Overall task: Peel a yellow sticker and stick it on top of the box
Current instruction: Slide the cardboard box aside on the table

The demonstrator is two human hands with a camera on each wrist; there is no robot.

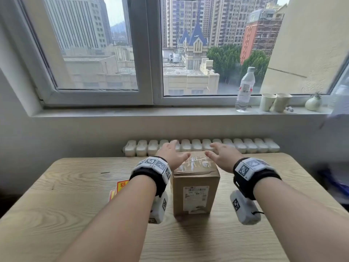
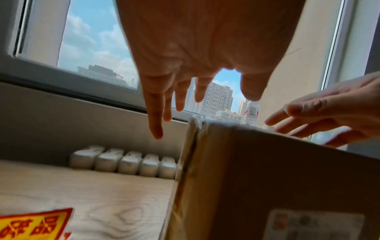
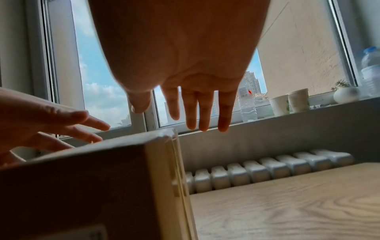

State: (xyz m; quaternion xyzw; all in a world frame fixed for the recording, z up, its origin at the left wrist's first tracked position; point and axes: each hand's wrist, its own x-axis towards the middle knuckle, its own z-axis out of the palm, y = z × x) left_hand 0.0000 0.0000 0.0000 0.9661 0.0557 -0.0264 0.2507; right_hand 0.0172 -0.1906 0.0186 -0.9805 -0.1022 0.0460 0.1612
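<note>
A taped brown cardboard box (image 1: 195, 188) with a white shipping label stands upright in the middle of the wooden table (image 1: 75, 214). My left hand (image 1: 172, 153) hovers over the box's top left edge, fingers spread and straight, holding nothing. My right hand (image 1: 220, 153) hovers over the top right edge in the same way. A yellow sticker with a red border (image 1: 120, 187) lies flat on the table left of the box, partly hidden under my left forearm. In the left wrist view the sticker (image 2: 35, 225) shows at the lower left, beside the box (image 2: 267, 186). The right wrist view shows the box (image 3: 82, 186) below my straight fingers (image 3: 203, 112).
A white radiator (image 1: 202, 146) runs behind the table's far edge. The window sill (image 1: 132, 111) above carries a water bottle (image 1: 245, 89), two paper cups (image 1: 274, 102) and a small round vase (image 1: 313, 103) at the right. Bare tabletop lies on both sides of the box.
</note>
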